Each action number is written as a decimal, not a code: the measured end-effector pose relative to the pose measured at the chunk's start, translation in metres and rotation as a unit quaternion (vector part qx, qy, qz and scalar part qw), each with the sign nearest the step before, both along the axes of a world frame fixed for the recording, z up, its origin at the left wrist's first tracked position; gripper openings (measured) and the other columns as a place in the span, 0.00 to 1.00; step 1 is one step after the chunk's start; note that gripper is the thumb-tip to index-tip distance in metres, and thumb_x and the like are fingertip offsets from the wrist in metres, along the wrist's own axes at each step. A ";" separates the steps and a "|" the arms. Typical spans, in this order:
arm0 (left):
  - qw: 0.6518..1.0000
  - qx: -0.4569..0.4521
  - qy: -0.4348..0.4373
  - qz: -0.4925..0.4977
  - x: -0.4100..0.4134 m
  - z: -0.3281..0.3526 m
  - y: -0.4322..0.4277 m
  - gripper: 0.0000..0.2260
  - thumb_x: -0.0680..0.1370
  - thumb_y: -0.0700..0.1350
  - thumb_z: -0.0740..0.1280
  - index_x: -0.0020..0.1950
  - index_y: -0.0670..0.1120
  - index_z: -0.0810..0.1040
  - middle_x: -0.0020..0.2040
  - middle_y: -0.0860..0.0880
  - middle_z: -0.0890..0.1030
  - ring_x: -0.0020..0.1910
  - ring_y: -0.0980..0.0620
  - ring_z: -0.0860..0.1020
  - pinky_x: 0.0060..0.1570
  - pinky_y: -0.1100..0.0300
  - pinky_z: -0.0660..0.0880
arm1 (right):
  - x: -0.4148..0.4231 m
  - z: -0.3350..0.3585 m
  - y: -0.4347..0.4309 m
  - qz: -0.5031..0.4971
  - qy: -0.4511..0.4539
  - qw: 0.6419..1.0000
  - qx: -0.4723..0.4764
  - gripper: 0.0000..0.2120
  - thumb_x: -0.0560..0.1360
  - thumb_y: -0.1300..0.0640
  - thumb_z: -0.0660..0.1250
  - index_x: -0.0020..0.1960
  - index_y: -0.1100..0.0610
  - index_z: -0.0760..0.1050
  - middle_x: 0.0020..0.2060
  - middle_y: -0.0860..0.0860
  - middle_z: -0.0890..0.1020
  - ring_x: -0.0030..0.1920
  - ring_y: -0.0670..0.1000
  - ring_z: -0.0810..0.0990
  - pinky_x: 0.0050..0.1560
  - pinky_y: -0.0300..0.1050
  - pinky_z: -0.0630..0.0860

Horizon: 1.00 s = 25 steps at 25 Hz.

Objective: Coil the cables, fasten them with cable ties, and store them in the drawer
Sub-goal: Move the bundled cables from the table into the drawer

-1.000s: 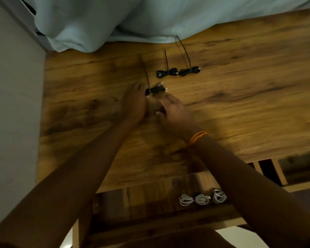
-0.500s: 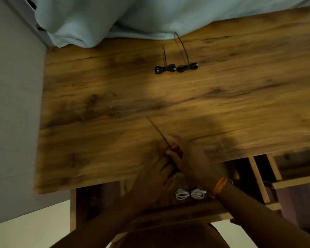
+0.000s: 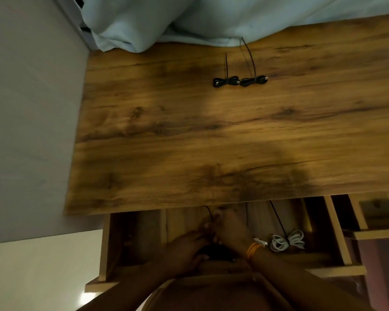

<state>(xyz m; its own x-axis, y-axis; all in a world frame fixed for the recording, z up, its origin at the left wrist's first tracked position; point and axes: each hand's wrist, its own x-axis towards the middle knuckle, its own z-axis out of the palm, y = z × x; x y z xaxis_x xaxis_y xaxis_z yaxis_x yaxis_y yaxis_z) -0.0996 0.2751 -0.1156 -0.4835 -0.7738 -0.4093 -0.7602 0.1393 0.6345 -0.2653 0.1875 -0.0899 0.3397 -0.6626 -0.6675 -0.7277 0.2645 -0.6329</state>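
Black cable [image 3: 213,252] lowered into drawer [image 3: 104,243] — between fingers [image 3: 203,235].

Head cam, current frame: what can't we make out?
- Black cable: mostly covered by the left hand and right hand; its tie closure is unseen.
- Right fingers: blurred, so the grip is unclear.
- Drawer rear: hidden under the tabletop.
- One white cable: mostly behind the right wrist.

The left hand [image 3: 184,250] and right hand [image 3: 230,230] grip a black coiled cable [image 3: 213,252] in the open wooden drawer [image 3: 105,243]. White tied cable coils [image 3: 286,241] lie right of the fingers.
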 end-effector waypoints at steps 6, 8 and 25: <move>0.996 0.017 -0.085 0.020 0.005 -0.004 0.007 0.20 0.79 0.45 0.61 0.72 0.54 0.69 0.72 0.52 0.69 0.70 0.52 0.67 0.65 0.58 0.68 | 0.013 -0.021 0.011 -0.004 0.011 1.000 0.025 0.10 0.76 0.57 0.68 0.38 0.50 0.71 0.28 0.51 0.81 0.24 0.44 0.80 0.27 0.42 0.76; 0.996 0.017 -0.086 0.015 0.005 -0.001 0.005 0.19 0.79 0.45 0.60 0.71 0.53 0.70 0.71 0.51 0.70 0.70 0.51 0.67 0.65 0.57 0.68 | 0.014 -0.021 0.008 0.039 0.018 0.999 -0.032 0.09 0.76 0.55 0.68 0.41 0.46 0.69 0.40 0.56 0.85 0.38 0.52 0.85 0.39 0.46 0.79; 0.972 -0.169 -0.070 0.146 -0.006 0.146 -0.251 0.07 0.80 0.51 0.63 0.46 0.49 0.76 0.40 0.53 0.76 0.39 0.54 0.74 0.37 0.57 0.68 | -0.002 0.093 -0.097 0.247 0.091 0.935 -0.237 0.13 0.79 0.47 0.63 0.51 0.54 0.80 0.46 0.53 0.82 0.45 0.52 0.80 0.38 0.42 0.70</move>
<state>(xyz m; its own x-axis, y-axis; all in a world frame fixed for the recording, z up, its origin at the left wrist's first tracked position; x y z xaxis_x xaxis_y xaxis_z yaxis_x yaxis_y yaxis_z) -0.1052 0.0237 0.0305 -0.1799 -0.9717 -0.1530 -0.8747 0.0868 0.4769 -0.2671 0.0900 0.0029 0.5922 -0.6914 -0.4139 -0.7936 -0.4113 -0.4484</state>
